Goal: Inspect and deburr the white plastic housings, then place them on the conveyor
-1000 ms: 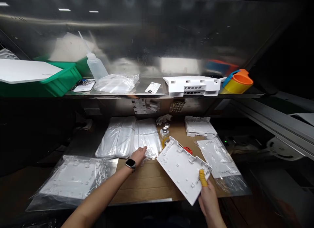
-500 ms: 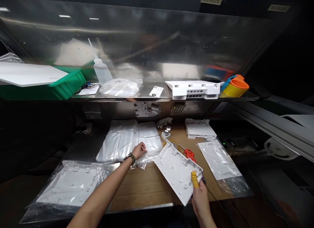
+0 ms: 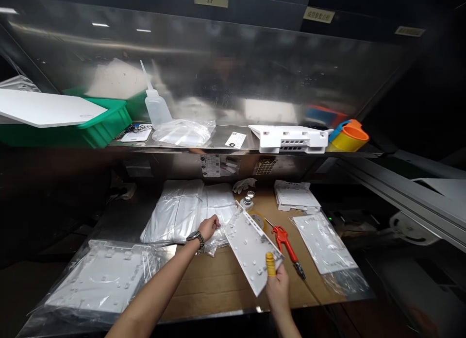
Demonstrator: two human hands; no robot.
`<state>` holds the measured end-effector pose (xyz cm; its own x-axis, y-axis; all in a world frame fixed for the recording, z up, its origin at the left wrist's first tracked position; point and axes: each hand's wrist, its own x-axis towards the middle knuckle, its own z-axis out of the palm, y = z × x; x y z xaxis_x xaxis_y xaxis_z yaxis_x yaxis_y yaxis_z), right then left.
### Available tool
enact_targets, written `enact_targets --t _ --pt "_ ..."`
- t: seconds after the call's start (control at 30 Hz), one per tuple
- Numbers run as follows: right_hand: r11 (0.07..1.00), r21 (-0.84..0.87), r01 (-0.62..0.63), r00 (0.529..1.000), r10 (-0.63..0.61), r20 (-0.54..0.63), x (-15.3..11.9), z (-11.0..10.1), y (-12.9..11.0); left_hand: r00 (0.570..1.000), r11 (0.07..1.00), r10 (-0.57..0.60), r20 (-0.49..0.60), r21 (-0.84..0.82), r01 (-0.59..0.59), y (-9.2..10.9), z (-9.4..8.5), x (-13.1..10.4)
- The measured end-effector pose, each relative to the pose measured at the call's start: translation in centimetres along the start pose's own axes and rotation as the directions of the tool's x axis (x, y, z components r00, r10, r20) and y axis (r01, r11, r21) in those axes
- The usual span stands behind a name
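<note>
My right hand (image 3: 277,282) grips the lower right corner of a white plastic panel (image 3: 249,248), its thumb in a yellow cover lying on the panel's face. The panel is tilted above the cardboard, small clips and posts facing up. My left hand (image 3: 209,227), below a watch, is closed at the lower edge of a stack of clear plastic bags (image 3: 218,202); whether a bag is pinched in its fingers is too small to tell. A larger pile of clear bags (image 3: 174,209) lies to its left.
Bagged white panels lie at left (image 3: 100,275) and right (image 3: 324,241). A red air gun (image 3: 286,243), a tape roll (image 3: 257,221) and a small metal-topped bottle (image 3: 247,201) are on the cardboard. Across the back, a shelf (image 3: 222,146) holds a green bin (image 3: 109,122) and a white housing (image 3: 291,139).
My right hand has moved left with the panel, which is now steeper and nearer my left hand. More of the red air gun shows. The camera view has shifted slightly.
</note>
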<state>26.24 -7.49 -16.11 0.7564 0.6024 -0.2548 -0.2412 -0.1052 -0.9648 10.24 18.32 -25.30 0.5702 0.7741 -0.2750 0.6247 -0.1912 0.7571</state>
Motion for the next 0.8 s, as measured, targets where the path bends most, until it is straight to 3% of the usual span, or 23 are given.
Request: enact_targets --t 0.17,0.47,0.6,0.8 --pt "0.994 -0.086 0.069 0.996 -0.064 0.059 -0.4 2.9 0.0 1.0 1.0 0.013 0.002 -0.003 -0.013 -0.2 0.2 0.0" --pt "0.959 -0.198 0.204 0.957 -0.153 0.244 -0.5 4.1 1.1 1.0 0.987 0.012 0.021 0.159 -0.015 -0.5 -0.1 0.0" --pt "0.944 -0.246 0.221 0.955 -0.158 0.25 -0.2 4.2 1.6 0.996 0.966 0.079 0.033 0.245 -0.085 0.2 -1.7 -0.3" --pt "0.944 -0.28 0.176 0.978 -0.136 0.158 0.8 3.4 2.8 0.982 0.903 0.159 -0.1 0.416 -0.104 3.0 -5.7 -0.1"
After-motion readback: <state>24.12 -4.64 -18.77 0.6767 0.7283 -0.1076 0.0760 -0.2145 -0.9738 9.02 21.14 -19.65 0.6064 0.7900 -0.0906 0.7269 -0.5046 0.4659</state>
